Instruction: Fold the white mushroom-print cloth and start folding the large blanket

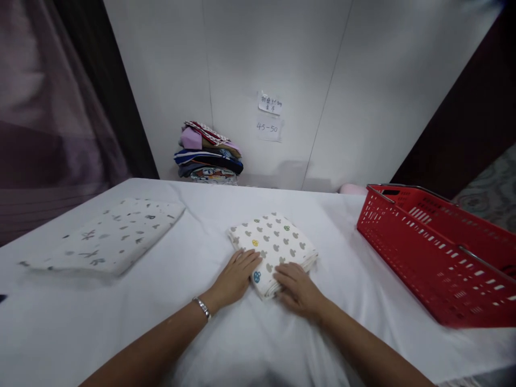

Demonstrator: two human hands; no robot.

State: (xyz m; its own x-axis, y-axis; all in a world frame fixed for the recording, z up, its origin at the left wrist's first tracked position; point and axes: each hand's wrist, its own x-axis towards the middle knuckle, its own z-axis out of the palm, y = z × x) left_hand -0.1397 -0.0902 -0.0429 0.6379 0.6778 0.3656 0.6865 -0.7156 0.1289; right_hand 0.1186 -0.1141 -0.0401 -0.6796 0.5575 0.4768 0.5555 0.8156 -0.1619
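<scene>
A neatly folded white cloth (278, 244) with grey mushroom prints, a few in yellow, green and blue, lies on the white-covered table in front of me. My left hand (236, 277) rests on its near left edge, fingers stretched out flat and holding nothing. On the near right edge lies my right hand (300, 290), its fingers extended over the top layer and the thumb low beside the folded side. Layers show along the cloth's right edge. A bracelet (202, 308) circles my left wrist.
Another white patterned cloth (116, 236) lies flat at the left. A red plastic basket (427, 263) with metal handles stands at the right. Behind the table's far edge is a stack of folded fabrics (209, 153). Handwritten paper labels (269, 128) hang on the wall.
</scene>
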